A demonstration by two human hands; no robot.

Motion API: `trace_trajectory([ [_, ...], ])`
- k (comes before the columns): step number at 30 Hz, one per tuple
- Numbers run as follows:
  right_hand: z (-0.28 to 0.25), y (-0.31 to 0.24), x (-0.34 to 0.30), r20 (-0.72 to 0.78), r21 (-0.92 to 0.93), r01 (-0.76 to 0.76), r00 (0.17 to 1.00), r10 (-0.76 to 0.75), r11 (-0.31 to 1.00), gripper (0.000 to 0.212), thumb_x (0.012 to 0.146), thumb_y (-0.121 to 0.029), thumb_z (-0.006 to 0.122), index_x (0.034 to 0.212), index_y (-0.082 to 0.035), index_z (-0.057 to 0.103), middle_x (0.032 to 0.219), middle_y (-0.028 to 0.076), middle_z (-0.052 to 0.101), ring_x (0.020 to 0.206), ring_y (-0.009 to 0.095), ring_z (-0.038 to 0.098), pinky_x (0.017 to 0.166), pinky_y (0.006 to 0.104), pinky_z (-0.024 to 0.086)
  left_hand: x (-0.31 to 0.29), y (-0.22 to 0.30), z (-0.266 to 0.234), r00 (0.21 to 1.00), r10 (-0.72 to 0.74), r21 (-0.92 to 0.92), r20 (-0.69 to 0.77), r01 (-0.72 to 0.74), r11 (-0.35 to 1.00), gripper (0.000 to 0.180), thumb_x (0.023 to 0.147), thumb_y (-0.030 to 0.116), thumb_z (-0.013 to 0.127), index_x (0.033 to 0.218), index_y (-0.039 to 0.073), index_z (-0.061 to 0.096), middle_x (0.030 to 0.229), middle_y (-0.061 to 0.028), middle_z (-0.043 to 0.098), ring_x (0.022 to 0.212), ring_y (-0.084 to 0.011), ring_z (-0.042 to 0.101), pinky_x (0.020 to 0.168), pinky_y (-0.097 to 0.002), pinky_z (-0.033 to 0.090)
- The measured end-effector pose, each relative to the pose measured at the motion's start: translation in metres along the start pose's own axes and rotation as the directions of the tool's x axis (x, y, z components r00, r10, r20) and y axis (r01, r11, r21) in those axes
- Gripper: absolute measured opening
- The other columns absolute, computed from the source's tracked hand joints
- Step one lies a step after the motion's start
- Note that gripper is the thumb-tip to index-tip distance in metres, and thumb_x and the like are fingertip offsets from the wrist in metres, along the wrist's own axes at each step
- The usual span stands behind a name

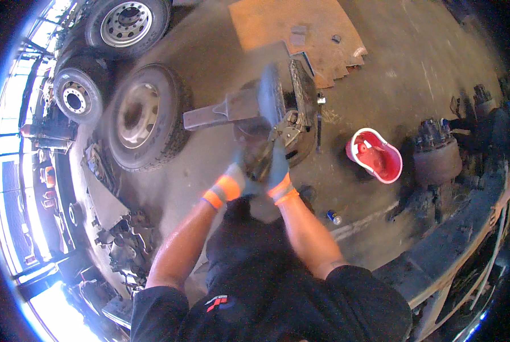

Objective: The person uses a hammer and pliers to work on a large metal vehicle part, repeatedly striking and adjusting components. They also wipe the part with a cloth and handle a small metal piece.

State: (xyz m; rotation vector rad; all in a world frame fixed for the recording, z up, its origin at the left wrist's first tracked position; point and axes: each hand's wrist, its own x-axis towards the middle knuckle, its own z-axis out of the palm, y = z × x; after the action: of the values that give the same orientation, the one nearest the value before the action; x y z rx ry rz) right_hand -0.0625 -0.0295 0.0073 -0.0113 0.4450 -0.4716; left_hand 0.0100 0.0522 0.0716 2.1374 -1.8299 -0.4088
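In orange-cuffed work gloves, both hands reach up to a large dark metal assembly [246,111] with a thick bar jutting left and a blurred bluish face. My left hand [235,173] is at its lower near side; motion smears the fingers, so their grip cannot be made out. Just right of it, my right hand [278,168] is closed at the lower end of a silver plier-like tool [289,131]. That tool lies against a black metal part [305,94] on the assembly's right. Much of what sits between the palms is hidden.
Large truck wheels [146,117] stand at the left. A brown cardboard sheet [329,43] lies on the floor ahead. To the right are a red tub with a white rim [400,165], a hub-like part [437,159], a blue can [334,217] and a long metal frame [454,245]. Scrap metal [127,245] is heaped lower left.
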Motion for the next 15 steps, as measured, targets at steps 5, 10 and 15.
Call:
trace_trajectory([
  [5, 0.028, -0.015, -0.007, -0.256, -0.177, -0.162, 0.960, 0.113, 0.971, 0.033, 0.095, -0.040, 0.053, 0.069, -0.019, 0.052, 0.058, -0.002, 0.048, 0.052, 0.013, 0.047, 0.050, 0.0291, 0.043, -0.003, -0.004, 0.029, 0.983, -0.183, -0.802, -0.019, 0.094, 0.591, 0.071, 0.071, 0.008, 0.071, 0.135, -0.001, 0.040, 0.134, -0.0094, 0.050, 0.123, -0.0184, 0.049, 0.102, -0.0303, 0.039],
  [10, 0.039, -0.024, -0.008, -0.249, -0.215, -0.199, 0.958, 0.144, 0.956, 0.036, 0.097, -0.030, 0.050, 0.065, -0.017, 0.040, 0.057, -0.004, 0.032, 0.053, 0.010, 0.033, 0.050, 0.0277, 0.031, -0.004, 0.010, 0.025, 0.933, -0.343, -0.960, 0.110, 0.189, 0.206, 0.072, 0.067, -0.002, 0.067, 0.135, 0.001, 0.041, 0.131, -0.0042, 0.052, 0.120, -0.0145, 0.049, 0.101, -0.0284, 0.039],
  [15, 0.025, -0.027, -0.003, -0.099, -0.085, -0.311, 0.948, 0.302, 0.947, 0.041, 0.098, -0.026, 0.048, 0.061, -0.016, 0.032, 0.054, -0.002, 0.027, 0.049, 0.013, 0.030, 0.048, 0.0294, 0.029, -0.005, 0.007, 0.045, 0.908, -0.382, -0.941, 0.171, 0.265, 0.210, 0.074, 0.064, -0.011, 0.063, 0.134, 0.002, 0.041, 0.129, -0.0015, 0.052, 0.118, -0.0127, 0.049, 0.099, -0.0273, 0.040],
])
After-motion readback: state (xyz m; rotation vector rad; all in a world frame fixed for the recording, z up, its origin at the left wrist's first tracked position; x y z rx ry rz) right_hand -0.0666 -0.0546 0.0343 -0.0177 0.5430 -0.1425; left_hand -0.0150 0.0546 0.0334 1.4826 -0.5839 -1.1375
